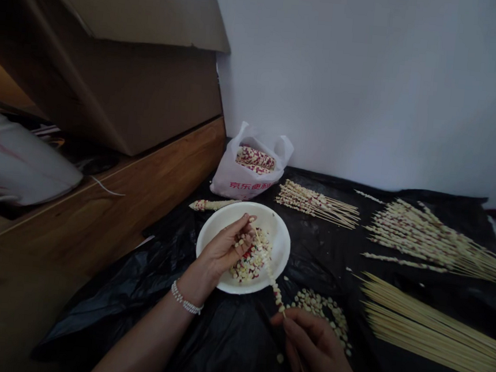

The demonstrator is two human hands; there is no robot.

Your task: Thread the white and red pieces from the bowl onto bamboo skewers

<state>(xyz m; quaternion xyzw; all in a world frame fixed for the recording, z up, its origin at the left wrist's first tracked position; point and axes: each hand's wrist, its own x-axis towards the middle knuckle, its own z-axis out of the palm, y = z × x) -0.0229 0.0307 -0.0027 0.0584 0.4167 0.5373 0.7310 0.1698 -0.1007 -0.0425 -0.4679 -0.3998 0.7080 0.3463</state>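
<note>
My right hand (314, 345) is closed on a thin wooden skewer (279, 299), which slants up and left over the bowl. Pale and dark red corn kernels are threaded along the skewer's upper part. Over the white bowl (283, 253), my left hand (228, 245) pinches at the skewer's top end, where a corn kernel (252, 219) seems to sit between thumb and finger. More kernels show in its curled fingers. Loose red and cream kernels (247, 271) lie in the bowl beneath. A beaded bracelet (185, 299) circles my left wrist.
Behind the bowl, a white plastic bag (227, 175) holds speckled corn cobs (256, 159), with a stripped cob (211, 205) nearby. Threaded skewers (417, 235) and bare skewers (430, 332) lie right, on black plastic sheeting (312, 244). Pale kernels (324, 308) are scattered. A cardboard box (152, 91) stands left.
</note>
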